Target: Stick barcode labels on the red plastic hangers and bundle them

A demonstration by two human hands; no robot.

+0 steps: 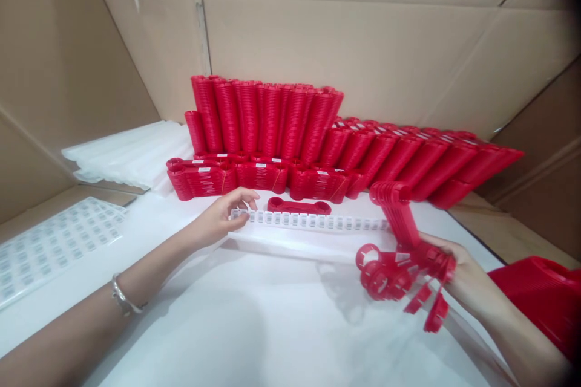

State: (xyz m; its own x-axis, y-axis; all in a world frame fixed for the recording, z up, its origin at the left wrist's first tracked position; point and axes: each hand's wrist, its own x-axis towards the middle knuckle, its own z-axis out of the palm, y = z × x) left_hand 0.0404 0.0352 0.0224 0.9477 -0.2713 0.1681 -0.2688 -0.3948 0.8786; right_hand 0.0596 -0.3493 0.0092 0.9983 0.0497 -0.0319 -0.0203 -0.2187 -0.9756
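My left hand (pixel 233 210) is at the left end of a strip of small printed labels (pixel 313 221), its thumb and fingers curved and apart over the end labels. My right hand (pixel 449 254) is wrapped round a fanned-out bunch of red plastic pieces (pixel 402 242) with ringed ends, partly blurred. Just behind the strip lies a small stack of red pieces (pixel 299 205). The strip's right end reaches the held bunch.
Tall red stacks (pixel 272 121) and slanting red rows (pixel 408 151) stand at the back against cardboard (pixel 318 36). Label sheets (pixel 54 248) and white plastic sleeves (pixel 131 154) lie left. More red pieces (pixel 540 296) sit at right on the white table (pixel 218 326).
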